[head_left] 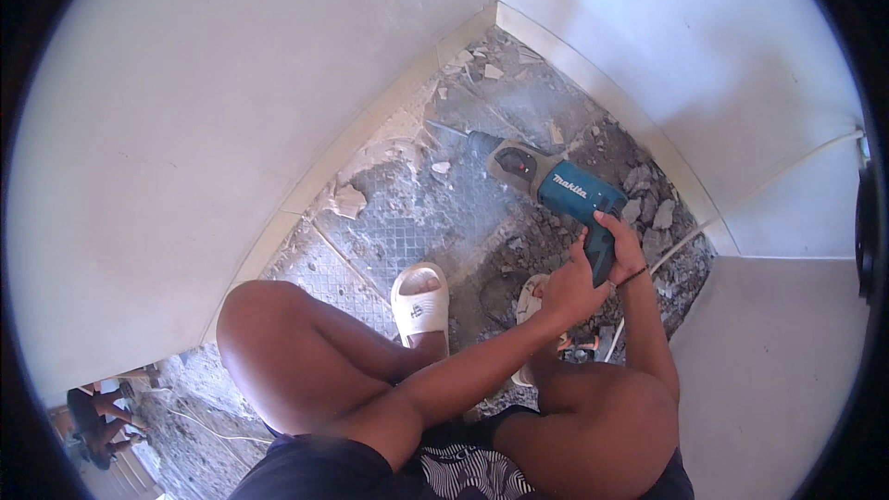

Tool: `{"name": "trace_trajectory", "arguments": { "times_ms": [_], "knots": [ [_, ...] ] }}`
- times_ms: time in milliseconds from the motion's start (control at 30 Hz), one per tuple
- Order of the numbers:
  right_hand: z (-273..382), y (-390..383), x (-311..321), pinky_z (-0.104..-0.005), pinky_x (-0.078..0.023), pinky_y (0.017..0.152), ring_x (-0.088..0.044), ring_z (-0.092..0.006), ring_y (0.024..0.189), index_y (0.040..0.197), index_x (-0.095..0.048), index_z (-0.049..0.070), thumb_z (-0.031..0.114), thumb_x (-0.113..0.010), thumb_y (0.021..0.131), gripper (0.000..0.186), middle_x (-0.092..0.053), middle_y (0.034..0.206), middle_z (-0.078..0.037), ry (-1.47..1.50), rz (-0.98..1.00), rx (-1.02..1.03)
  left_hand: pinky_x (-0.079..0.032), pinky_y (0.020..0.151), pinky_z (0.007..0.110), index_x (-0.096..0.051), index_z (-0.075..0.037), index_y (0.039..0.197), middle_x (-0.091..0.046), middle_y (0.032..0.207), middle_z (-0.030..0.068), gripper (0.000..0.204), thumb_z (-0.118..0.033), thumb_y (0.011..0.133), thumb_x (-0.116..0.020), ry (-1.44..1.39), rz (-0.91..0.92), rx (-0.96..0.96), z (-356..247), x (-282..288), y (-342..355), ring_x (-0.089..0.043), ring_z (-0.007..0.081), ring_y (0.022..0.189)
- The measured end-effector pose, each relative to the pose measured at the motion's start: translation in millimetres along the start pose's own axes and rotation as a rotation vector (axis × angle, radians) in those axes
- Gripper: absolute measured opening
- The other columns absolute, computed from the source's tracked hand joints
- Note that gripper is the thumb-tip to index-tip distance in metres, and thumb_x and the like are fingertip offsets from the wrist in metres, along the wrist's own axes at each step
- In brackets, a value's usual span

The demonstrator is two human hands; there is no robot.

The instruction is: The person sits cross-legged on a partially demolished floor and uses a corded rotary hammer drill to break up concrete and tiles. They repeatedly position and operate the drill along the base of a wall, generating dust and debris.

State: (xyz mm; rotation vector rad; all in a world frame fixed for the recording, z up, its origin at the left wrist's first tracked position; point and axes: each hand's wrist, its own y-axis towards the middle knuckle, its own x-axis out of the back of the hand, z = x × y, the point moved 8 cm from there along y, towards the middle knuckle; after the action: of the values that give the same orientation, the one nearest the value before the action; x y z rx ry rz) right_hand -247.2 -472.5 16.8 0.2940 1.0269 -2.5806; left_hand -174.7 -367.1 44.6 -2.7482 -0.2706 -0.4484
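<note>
Left hand [572, 289] and right hand [622, 245]: fingers closed around the handle [600, 257] of the drill [567, 187], held over broken floor [394, 233], bit [447, 129] toward the left wall [231, 120]. With no hand forward, the bit could skid; flying chips could strike the open-toed sandal [423, 319].

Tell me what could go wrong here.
The left hand and right hand both grip the rear handle of the drill, so its front might twist. Toes show in the white slipper, so rubble could hurt them. The white cord appears to run near the right hand and might snag.

Tool handle [600, 252] partly covered, right slipper [525, 308] partly hidden
</note>
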Motion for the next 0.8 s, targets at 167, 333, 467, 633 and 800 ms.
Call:
{"name": "trace_trajectory", "arguments": {
  "times_ms": [167,333,467,633,800],
  "knots": [
    [30.3,-15.9,-18.1,-0.0382,-0.061,0.077,-0.070,-0.0237,0.086,0.130,-0.048,0.006,0.009,-0.070,0.093,0.044,-0.067,0.099,-0.013,-0.104,0.046,0.090,-0.056,0.078,0.059,-0.004,0.008,0.157,-0.070,0.092,0.0343,0.103,-0.030,0.087,-0.070,-0.025,-0.060,-0.024,-16.6,6.3,-5.7,-0.069,0.0535,0.084],
    [59.0,-35.6,-29.5,-0.0382,-0.061,0.079,-0.069,-0.0239,0.087,0.135,-0.046,0.006,0.003,-0.068,0.089,0.051,-0.066,0.100,-0.013,-0.205,0.088,0.090,-0.054,0.084,0.059,0.003,0.006,0.159,-0.065,0.108,0.0397,0.110,-0.037,0.090,-0.070,-0.208,0.066,0.018,-35.8,-1.4,-11.8,-0.068,0.0556,0.091],
    [65.4,-38.3,-33.9,-0.0380,-0.060,0.081,-0.068,-0.0236,0.091,0.136,-0.048,0.006,0.001,-0.071,0.085,0.056,-0.066,0.104,-0.011,-0.265,0.094,0.115,-0.055,0.078,0.060,0.006,0.008,0.157,-0.069,0.092,0.0364,0.107,-0.026,0.089,-0.069,-0.220,-0.062,-0.070,-46.4,9.8,-17.6,-0.068,0.0555,0.083],
    [74.8,-36.5,-38.6,-0.0372,-0.060,0.080,-0.069,-0.0229,0.090,0.134,-0.050,0.006,0.001,-0.072,0.083,0.056,-0.066,0.102,-0.010,-0.341,0.099,0.113,-0.055,0.082,0.058,0.006,0.009,0.158,-0.066,0.107,0.0391,0.110,-0.033,0.091,-0.071,-0.206,-0.074,-0.072,-51.5,11.8,-18.4,-0.068,0.0560,0.091],
    [72.2,-26.6,-47.3,-0.0383,-0.059,0.076,-0.070,-0.0236,0.085,0.135,-0.048,0.005,0.002,-0.071,0.084,0.055,-0.067,0.098,-0.011,-0.315,0.099,0.066,-0.055,0.085,0.058,0.002,0.010,0.156,-0.066,0.109,0.0390,0.108,-0.035,0.091,-0.071,-0.228,-0.034,-0.025,-46.7,16.7,-8.2,-0.068,0.0560,0.096]
  ]
}}
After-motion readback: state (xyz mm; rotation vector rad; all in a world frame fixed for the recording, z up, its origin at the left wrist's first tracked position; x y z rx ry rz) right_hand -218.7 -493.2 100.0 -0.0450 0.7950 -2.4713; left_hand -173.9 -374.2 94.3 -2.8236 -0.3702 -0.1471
